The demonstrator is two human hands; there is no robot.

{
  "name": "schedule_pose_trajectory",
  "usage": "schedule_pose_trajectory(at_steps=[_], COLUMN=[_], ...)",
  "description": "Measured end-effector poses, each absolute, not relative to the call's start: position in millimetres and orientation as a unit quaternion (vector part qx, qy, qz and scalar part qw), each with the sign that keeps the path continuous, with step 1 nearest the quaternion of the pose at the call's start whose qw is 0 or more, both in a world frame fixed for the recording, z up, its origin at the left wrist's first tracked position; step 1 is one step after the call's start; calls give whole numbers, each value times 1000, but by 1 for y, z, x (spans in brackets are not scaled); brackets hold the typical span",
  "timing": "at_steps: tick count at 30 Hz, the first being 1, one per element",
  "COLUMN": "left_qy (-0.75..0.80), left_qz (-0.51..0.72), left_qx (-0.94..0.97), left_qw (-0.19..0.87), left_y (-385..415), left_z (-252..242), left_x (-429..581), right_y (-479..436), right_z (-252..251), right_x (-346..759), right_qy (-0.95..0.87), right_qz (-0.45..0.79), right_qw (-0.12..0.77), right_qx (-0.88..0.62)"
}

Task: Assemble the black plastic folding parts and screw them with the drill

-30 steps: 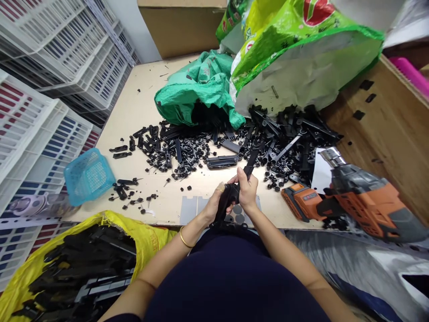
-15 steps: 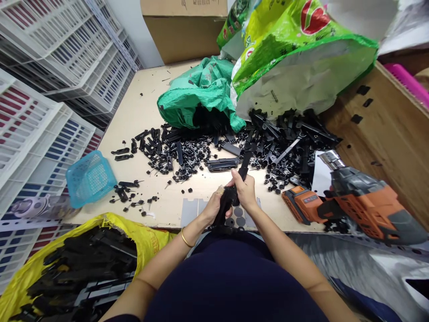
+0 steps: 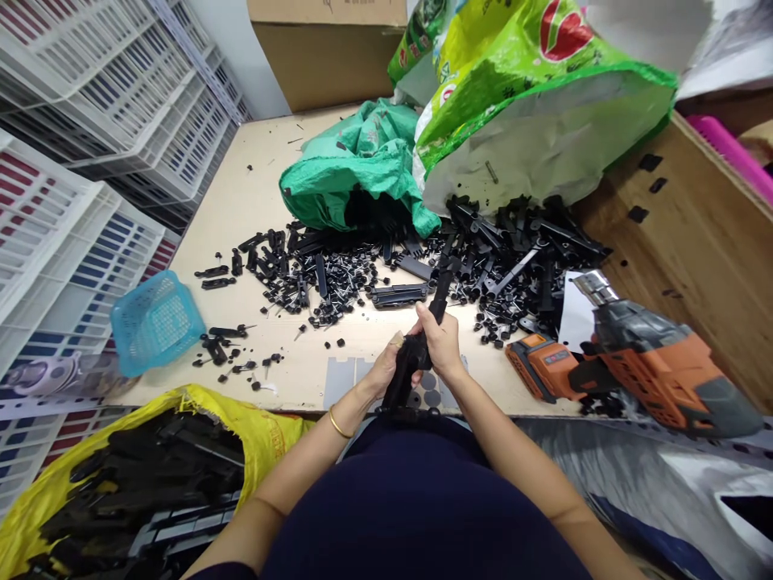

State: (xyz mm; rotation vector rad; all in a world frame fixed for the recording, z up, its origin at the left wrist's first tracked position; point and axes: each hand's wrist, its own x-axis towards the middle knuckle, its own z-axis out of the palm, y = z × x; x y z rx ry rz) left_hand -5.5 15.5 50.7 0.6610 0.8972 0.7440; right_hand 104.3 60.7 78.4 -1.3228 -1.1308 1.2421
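Close to my body at the table's front edge, both hands grip a long black jointed plastic part [image 3: 440,294], which slants up and away to the right. Around its lower section my left hand [image 3: 386,367] is closed, a pale wrap on the thumb. My right hand [image 3: 443,342] is closed round the part higher up, its thumb lying along it. Just beyond the hands lies a similar folded black part [image 3: 401,296]. Small black knobs with metal pins [image 3: 338,286] are heaped behind it. Grey flat pieces [image 3: 340,379] lie under and beside my hands.
An orange cordless impact wrench [image 3: 658,362] lies at right. Black parts [image 3: 525,258] spill before a green bag [image 3: 356,177] and a printed sack [image 3: 543,153]. At left are a blue basket [image 3: 158,322], white crates [image 3: 138,105] and a yellow sack [image 3: 271,435] of black parts.
The whole view has shifted very slightly. Both hands keep their grip on the black jointed part, almost in the same place.
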Motion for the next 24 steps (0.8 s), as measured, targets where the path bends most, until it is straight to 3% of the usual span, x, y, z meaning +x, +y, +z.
schedule_pose_trajectory(at_steps=[5,8,11,14,17,19,20,24], left_qy=[446,523,625,674,681,653,630,492], left_qz=[288,223,218,216,178,150,136,70], left_qx=[529,683,690,655,660,689,710,799], left_qw=[662,457,292,265,264,274,283,339], left_y=[21,8,2,9,16,15,14,3], left_z=[67,72,67,59,55,57,59,69], left_x=[-24,-11,11,7,-19,-35,-40,-41], right_y=[79,85,80,69,57,50,46,26], right_z=[57,51,51,52,58,66,71,94], right_x=[118,116,109,119,149,170,179,203], right_qy=[-413,-346,-328,-422,-552,-686,-762,-899], right_qz=[429,391,430,456,275,148,122,192], right_qw=[526,582,583,512,480,395,311,-56], right_qx=[-607,-623,-606,-593,-623,-593,-554,-389])
